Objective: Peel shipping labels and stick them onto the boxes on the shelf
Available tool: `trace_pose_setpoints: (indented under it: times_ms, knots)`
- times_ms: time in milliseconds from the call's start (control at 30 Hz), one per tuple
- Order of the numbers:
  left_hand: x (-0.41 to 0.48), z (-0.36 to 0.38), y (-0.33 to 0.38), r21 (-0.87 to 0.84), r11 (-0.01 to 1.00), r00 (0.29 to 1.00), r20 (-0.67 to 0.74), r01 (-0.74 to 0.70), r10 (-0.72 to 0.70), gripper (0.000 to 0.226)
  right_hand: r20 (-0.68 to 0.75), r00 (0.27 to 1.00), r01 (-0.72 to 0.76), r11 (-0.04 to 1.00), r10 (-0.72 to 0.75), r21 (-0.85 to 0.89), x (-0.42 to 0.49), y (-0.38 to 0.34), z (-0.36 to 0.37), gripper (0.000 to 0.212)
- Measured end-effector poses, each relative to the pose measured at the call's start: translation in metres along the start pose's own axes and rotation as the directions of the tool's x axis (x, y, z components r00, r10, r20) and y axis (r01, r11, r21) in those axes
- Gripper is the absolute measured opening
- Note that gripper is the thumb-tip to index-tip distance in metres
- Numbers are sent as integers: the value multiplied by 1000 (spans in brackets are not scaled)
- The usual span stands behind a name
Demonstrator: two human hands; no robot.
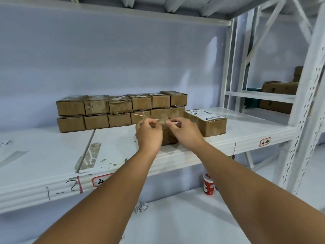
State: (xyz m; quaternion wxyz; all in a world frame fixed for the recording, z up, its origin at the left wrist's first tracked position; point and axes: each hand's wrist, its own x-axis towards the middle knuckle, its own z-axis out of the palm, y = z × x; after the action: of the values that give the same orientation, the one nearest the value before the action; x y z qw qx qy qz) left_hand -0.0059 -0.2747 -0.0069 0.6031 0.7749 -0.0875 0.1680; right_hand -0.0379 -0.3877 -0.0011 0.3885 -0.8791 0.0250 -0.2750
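Two bare forearms reached up to a white painted metal shelf [52, 155]. Between the hands, just in front of the stack of boxes [121, 110], stretched a thin, glossy, see-through strip [159, 120] — so clear that the cardboard behind showed through it, with a faint red glint near its left end. Whether it was a label or its backing could not be told. The left hand [149, 132] pinched one end between curled thumb and fingertips. The right hand [184, 132] pinched the other end the same way, with its other fingers tucked in.

Under the hands, in front of the stack, sat a brown cardboard box [168, 138], mostly hidden. The stack was two rows of six small, squat boxes, matte brown with dented corners and tape shining on some lids. Just right of the stack lay a larger flat box [213, 126] with a white printed label [205, 114] on top. Front-left of the stack, the shelf paint was scuffed and patched with torn tape residue. Below the stack, on a lower level, stood a red-and-white paper cup [208, 184] and a crumpled paper ball [141, 206].
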Motion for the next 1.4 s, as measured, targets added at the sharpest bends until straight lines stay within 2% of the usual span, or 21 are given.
trace_pose_setpoints:
  times_ms: [100,167,300,467,567,667,767,800,867,933,967,1100,1167,1267,1333,1400]
  knots:
    - [6,-14,-1,-3,997,995,-60,81,-81,9,66,997,-44,994,38,104,4,-16,13,26]
    - [12,-30,-6,63,994,992,-93,90,-84,8,103,994,-59,983,41,172,7,-23,22,21]
    - [21,-63,-19,77,993,985,-158,85,-72,11,202,979,-107,940,42,324,5,-38,46,12]
    - [21,-97,-22,94,989,959,-273,111,-82,13,257,966,-87,932,-6,352,0,-62,71,17]
    - [24,-114,-32,137,984,968,-241,112,-77,9,287,958,-98,931,-8,353,-2,-72,77,18]
    - [27,-121,-40,199,979,988,-150,51,-21,8,325,944,-195,898,62,395,-3,-78,78,18]
    - [24,-126,-40,260,965,998,-65,-6,23,32,275,955,-208,904,106,374,-1,-83,84,14]
    - [22,-131,-38,277,960,997,-57,-32,50,41,218,971,-171,930,102,325,1,-86,86,12]
    - [19,-145,-35,335,936,983,-101,-109,151,43,51,998,-37,988,30,147,2,-96,88,11]
    - [20,-166,-32,448,876,951,-147,-182,273,33,-74,986,151,989,-151,-12,0,-113,89,16]
    - [23,-179,-31,507,839,935,-159,-199,317,27,-84,963,250,966,-255,-57,-3,-124,90,18]
    - [32,-236,-47,713,674,894,-156,-193,420,21,85,802,595,779,-591,-197,-21,-179,112,23]
    - [35,-268,-64,732,663,891,-183,-159,416,23,205,704,709,660,-680,-250,-31,-204,131,24]
    - [40,-315,-85,661,747,896,-291,-65,335,32,355,622,782,576,-698,-238,-39,-229,163,26]
    - [44,-347,-96,618,785,909,-347,37,231,35,444,605,785,588,-661,-194,-41,-240,185,29]
    - [45,-374,-106,639,758,934,-336,129,124,36,538,598,763,628,-594,-153,-40,-248,209,33]
